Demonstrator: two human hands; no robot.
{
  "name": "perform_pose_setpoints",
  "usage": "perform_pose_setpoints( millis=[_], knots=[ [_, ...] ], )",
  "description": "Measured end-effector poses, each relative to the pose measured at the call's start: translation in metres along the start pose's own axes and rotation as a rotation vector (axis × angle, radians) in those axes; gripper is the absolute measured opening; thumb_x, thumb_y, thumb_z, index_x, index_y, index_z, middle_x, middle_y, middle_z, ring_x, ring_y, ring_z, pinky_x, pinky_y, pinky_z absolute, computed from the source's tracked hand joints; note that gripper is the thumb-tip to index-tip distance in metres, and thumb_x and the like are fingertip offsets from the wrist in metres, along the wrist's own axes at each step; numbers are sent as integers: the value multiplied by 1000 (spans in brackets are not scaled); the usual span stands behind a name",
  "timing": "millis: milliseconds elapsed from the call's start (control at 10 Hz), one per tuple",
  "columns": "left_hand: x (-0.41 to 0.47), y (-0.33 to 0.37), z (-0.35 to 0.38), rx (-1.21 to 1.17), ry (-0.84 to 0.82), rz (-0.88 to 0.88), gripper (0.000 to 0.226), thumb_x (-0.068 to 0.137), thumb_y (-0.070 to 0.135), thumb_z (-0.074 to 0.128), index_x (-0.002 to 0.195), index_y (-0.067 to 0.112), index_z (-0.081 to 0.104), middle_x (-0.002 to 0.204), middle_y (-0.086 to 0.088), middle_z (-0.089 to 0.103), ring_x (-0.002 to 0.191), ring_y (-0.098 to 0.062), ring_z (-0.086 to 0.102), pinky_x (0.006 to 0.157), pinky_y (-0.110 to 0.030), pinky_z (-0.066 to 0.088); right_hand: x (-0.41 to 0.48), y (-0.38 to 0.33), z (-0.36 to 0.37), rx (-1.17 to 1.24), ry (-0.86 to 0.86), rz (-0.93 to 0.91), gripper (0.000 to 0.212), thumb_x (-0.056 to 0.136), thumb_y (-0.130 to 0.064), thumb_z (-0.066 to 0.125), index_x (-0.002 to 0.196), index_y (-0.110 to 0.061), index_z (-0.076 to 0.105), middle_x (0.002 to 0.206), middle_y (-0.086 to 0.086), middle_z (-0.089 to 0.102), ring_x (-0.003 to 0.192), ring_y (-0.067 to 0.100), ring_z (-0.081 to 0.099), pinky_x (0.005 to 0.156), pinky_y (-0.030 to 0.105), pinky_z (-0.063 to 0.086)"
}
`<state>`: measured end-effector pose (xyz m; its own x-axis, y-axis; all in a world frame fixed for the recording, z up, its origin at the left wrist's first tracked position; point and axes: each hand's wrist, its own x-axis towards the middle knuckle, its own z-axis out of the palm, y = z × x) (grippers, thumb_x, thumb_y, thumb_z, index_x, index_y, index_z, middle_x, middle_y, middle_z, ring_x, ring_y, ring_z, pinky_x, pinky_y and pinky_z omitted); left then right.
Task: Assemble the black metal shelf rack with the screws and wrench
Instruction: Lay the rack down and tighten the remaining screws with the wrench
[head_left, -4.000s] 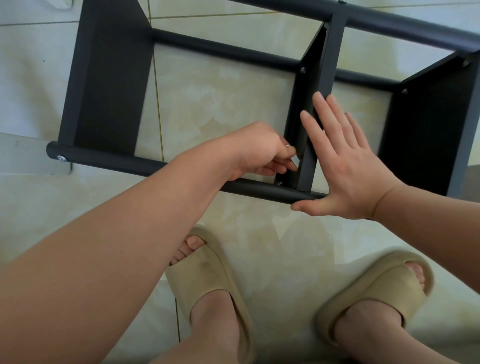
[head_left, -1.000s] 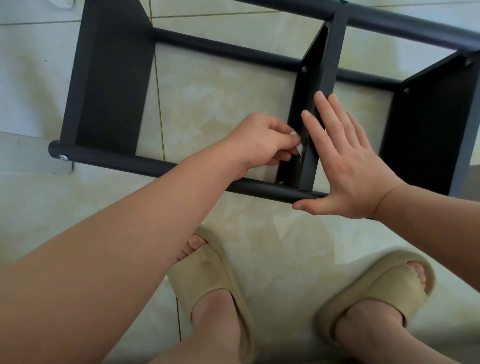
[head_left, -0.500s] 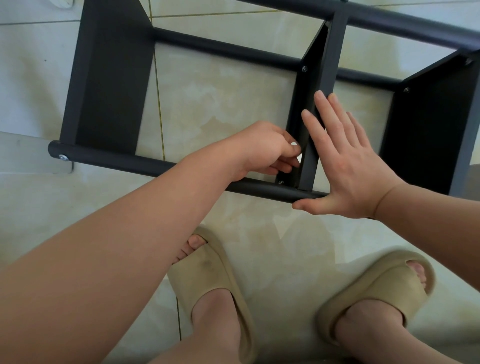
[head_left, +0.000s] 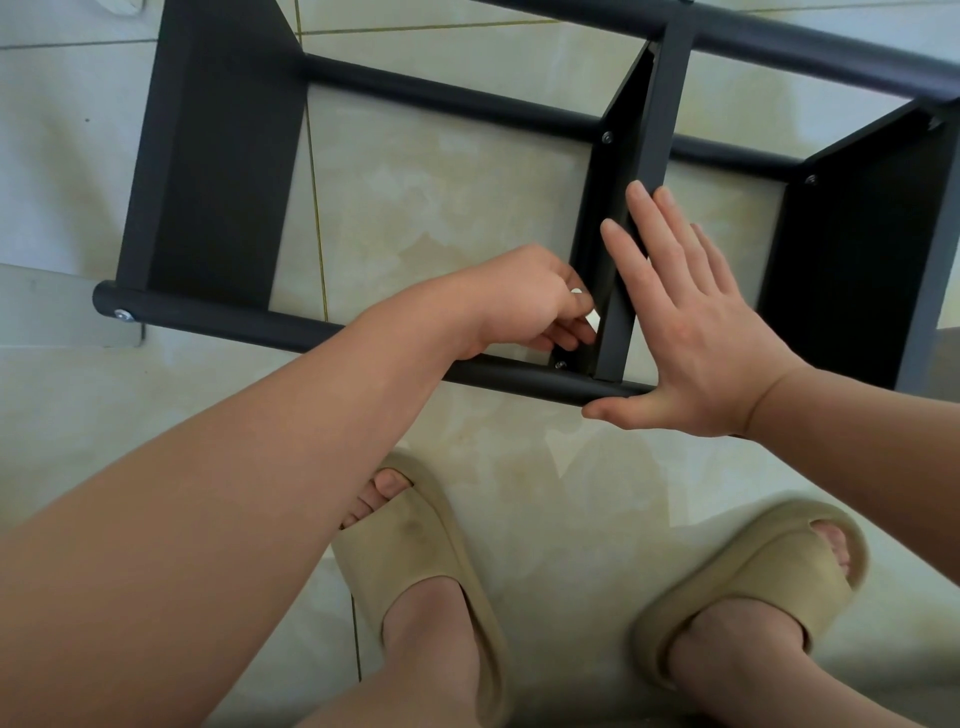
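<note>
Nearest the camera, two feet in beige foam slide sandals, the left sandal (head_left: 415, 561) and the right sandal (head_left: 748, 577), stand on the glossy cream floor tiles (head_left: 545, 493).

Beyond the feet, the black metal shelf rack (head_left: 218, 156) lies on its side on the tiles. Its long axis runs left to right, tilted slightly downward toward the right. The near round black tube (head_left: 249, 325) ends at the left in a silver screw head (head_left: 122, 315). Three flat black panels stand on edge between the tubes, pointing away from the person: one at left, the middle panel (head_left: 597, 228), and one at right.

The left hand (head_left: 524, 306) is curled shut against the left face of the middle panel, fingertips pinched on a small pale object (head_left: 592, 319); what that object is cannot be told. The right hand (head_left: 691, 332) is open and flat, fingers together and extended, pressed against the right side of the middle panel, thumb lying along the near tube.

A small screw (head_left: 559, 365) sits at the panel's near corner, another screw (head_left: 605, 137) at its far corner.

No brand, label or writing is legible
</note>
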<state>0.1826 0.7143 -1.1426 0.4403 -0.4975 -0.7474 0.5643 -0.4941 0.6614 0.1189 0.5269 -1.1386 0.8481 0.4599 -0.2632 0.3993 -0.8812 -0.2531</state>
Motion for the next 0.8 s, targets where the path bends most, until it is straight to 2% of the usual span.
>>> perform_pose_setpoints(
  millis=[200,300,500,800],
  knots=[
    [-2,-1,-4,106,-28,25,23,102,11,47,84,17,60,76,7,72,74,-6,66,80,-25,51,0,0,0,0,2,0,129,73,-93,39,161,-6,2,168,16,-11,155,33,-12,123,60,9],
    [-4,-3,-7,135,-39,24,22,103,11,47,86,17,60,76,7,72,70,-3,65,78,-23,50,0,0,0,3,1,1,129,73,-93,39,161,-6,2,168,16,-11,155,33,-12,123,60,9],
    [-9,-5,-10,202,-61,52,23,103,9,49,85,17,60,77,7,70,71,-4,63,81,-28,50,0,-1,-1,-1,-8,8,130,72,-92,40,161,-6,2,168,15,-11,155,33,-13,124,60,8],
    [-12,-7,-14,330,-104,83,21,100,9,56,84,19,64,75,11,72,69,3,65,69,-13,50,0,-1,-1,-1,-3,5,129,73,-92,39,161,-5,3,168,16,-10,155,34,-12,124,60,8]
  ],
)
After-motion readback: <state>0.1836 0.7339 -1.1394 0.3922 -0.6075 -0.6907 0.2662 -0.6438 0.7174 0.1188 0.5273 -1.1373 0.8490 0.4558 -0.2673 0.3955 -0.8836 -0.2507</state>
